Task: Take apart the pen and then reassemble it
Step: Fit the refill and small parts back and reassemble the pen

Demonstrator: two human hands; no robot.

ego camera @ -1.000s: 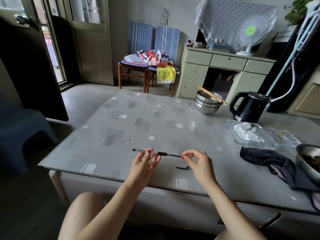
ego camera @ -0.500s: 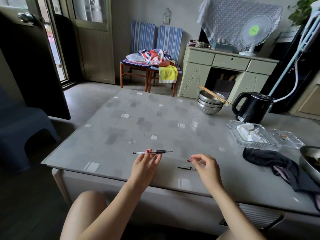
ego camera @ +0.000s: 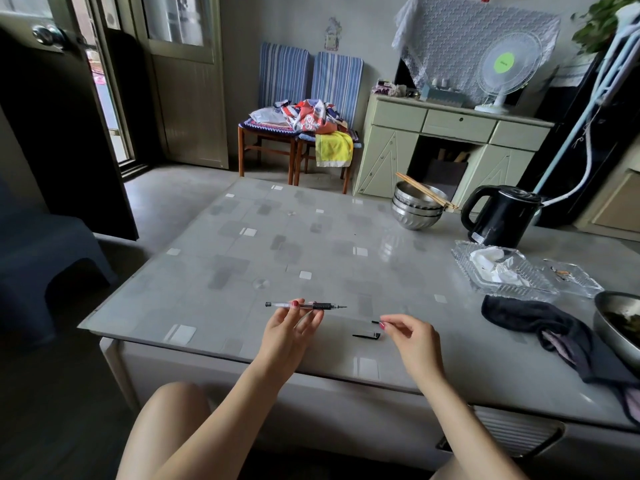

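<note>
Fingers (ego camera: pixel 294 308) of left hand (ego camera: pixel 289 336) pinching clear-barrelled pen with black grip (ego camera: pixel 304 305), held level just above grey glass-topped desk (ego camera: pixel 242 258), tip pointing right. Right hand (ego camera: pixel 412 337) fingertips pressed on small black piece (ego camera: pixel 375 322), mostly hidden, hard to identify. Black clipped pen cap (ego camera: pixel 366 336) lying on desk just beside. Dark cloth (ego camera: pixel 533 323), metal bowl (ego camera: pixel 616 327) cut off at right edge. Black kettle (ego camera: pixel 498 216), striped chairs (ego camera: pixel 311 98) behind.

Pen (ego camera: pixel 306 305) held level above the desk (ego camera: pixel 311 251), clear barrel, black ribbed grip, bare tip pointing right, small dark end plug at left, cap (ego camera: pixel 366 336) off, black clip, lay flat on the desk right of the pen, well apart.
</note>
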